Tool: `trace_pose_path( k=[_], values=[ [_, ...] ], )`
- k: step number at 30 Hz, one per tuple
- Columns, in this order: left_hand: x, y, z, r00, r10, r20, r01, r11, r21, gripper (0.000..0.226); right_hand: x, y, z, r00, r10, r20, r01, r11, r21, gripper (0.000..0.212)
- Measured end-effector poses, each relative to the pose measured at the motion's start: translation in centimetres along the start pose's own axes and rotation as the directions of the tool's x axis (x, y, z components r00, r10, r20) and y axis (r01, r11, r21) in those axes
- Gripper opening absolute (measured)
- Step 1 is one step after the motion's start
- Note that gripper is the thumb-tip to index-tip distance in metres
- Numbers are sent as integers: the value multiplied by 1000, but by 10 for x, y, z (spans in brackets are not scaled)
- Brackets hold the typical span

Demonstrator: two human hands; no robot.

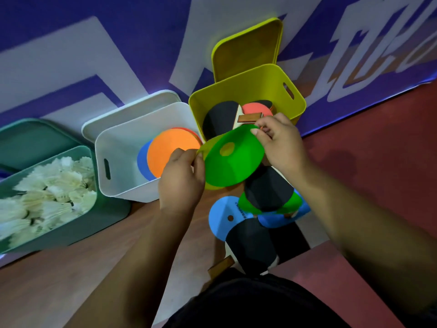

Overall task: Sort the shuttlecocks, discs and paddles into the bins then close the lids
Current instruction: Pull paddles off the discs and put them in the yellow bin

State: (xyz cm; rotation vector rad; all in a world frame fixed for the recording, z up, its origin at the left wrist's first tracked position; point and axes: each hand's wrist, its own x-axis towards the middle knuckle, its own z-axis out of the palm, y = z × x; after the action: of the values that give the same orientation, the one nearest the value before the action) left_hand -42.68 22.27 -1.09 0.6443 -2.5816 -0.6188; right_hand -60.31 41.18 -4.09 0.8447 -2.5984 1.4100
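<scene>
Far left: teal bin (71, 230) full of shuttlecocks (47, 185), lid off.
Centre: white bin (123, 185) holds orange disc (170, 150), lid off.
Left hand (181, 178) grip pinched on left rim of green disc (234, 157). Right hand (281, 143) grip pinched on far rim.
Disc in air between white bin and yellow bin (248, 86), which holds paddles.
Near right: unsorted pile (267, 192) on floor.
Step in hand: disc sorting.
Next, judged: carry disc left, release into white bin.
</scene>
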Motion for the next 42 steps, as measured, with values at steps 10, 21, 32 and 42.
trace_pose_path(
  k=[10, 21, 32, 42],
  values=[
    [2, -77, -91, 752, -659, -6, 538, 619, -572, 41, 7, -88, 28, 992, 121, -46, -109, 972, 208, 7],
    [-4, -122, -113, 547, -691, 473, 818, 321, -478, 19, -14, -121, 41, 904, 427, 26, -402, 828, 390, 18],
    [-38, -130, -114, 597, -616, 514, 796, 372, -478, 19, -8, -153, 83, 835, 515, 194, -533, 672, 514, 20],
    [-55, -120, -77, 561, -554, 615, 828, 396, -397, 22, -39, -123, 84, 645, 563, 517, -752, 586, 301, 25]
  ],
)
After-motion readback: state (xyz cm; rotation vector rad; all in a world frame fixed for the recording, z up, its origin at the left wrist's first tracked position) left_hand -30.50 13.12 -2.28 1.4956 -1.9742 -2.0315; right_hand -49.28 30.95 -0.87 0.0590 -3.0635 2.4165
